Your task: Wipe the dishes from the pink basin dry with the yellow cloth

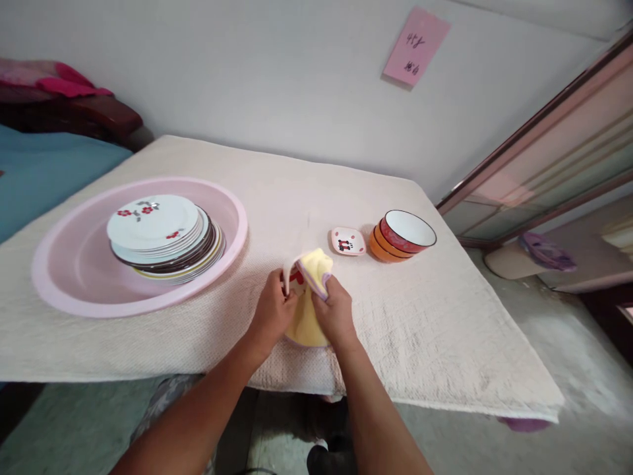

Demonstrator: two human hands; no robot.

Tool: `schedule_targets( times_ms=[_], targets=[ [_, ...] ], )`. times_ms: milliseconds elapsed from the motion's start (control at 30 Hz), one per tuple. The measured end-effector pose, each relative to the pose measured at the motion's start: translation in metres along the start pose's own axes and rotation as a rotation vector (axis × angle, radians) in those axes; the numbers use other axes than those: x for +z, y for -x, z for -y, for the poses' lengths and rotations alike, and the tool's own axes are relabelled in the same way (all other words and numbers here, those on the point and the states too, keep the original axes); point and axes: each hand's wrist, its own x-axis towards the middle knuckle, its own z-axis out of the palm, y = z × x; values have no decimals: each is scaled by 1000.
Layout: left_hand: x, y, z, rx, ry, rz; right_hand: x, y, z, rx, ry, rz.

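My left hand (pixel 273 309) is closed on the left edge of a small white dish (pixel 297 282) with a red pattern, tilted up near the table's front edge. A yellow cloth (pixel 307 323) with a purple border is bunched in my right hand (pixel 336 313) and folded over the dish's right side. Part of the cloth hangs below the dish. My fingers and the cloth hide much of the dish. Just beyond my right hand lies a small squarish pink-rimmed dish (pixel 348 241) with a cartoon print. Beside it stands a stack of red and orange bowls (pixel 403 235).
A large pink basin (pixel 74 231) at the left holds a tall stack of plates (pixel 153 223). The quilted white cloth (pixel 445 330) covers the table. Behind it rises a wall with a pink note (pixel 416 47). A lined bin (pixel 514 259) stands on the floor at right.
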Motion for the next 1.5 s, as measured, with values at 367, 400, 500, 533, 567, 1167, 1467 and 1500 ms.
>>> schedule_targets(
  times_ms=[367, 400, 500, 533, 567, 1167, 1467, 1500],
  targets=[
    [-3, -4, 16, -58, 229, 104, -7, -1, 22, -169, 135, 324],
    [-7, -8, 13, -94, 302, 97, -10, 0, 25, -119, 59, 318],
    [-14, -18, 4, -216, 454, 26, -21, -1, 29, 122, -282, 239],
    [-16, -19, 1, -252, 483, 8, -24, -2, 28, 218, -392, 169],
    [-16, -20, -2, -286, 508, 1, -28, -3, 26, 307, -480, 73],
    [-19, -29, -5, -445, 600, 59, -51, -4, 7, 730, -391, 436],
    [16, -50, -40, -357, 404, 77, -47, -12, -43, 545, -177, 412],
    [23, -56, -47, -355, 342, 86, -45, -12, -43, 533, -172, 410]
  ],
)
